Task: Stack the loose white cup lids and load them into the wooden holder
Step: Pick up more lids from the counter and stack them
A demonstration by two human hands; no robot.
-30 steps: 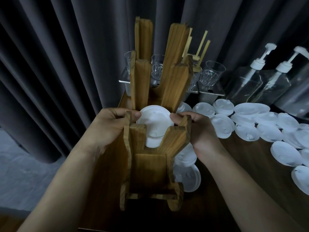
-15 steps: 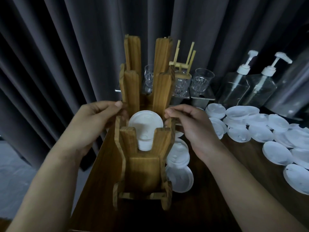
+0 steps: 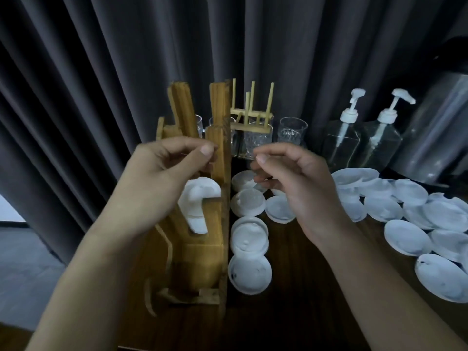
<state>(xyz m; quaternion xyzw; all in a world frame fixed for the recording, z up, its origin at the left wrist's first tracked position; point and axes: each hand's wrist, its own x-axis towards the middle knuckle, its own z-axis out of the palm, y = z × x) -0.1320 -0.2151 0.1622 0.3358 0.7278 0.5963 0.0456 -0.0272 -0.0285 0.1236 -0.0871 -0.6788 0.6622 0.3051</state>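
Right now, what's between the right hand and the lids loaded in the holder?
The wooden holder's side wall, seen in the head view, separates the right hand from the loaded lids.

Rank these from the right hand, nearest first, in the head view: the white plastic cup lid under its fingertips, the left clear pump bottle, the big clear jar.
1. White plastic cup lid, just beneath the right hand.
2. Left clear pump bottle, behind, to the right.
3. Big clear jar, far right, at the back.

Lid stack [image 3: 196,201] in wooden holder [image 3: 202,257]; loose lids [image 3: 249,236] right of it; glasses [image 3: 291,131], seemingly, behind.
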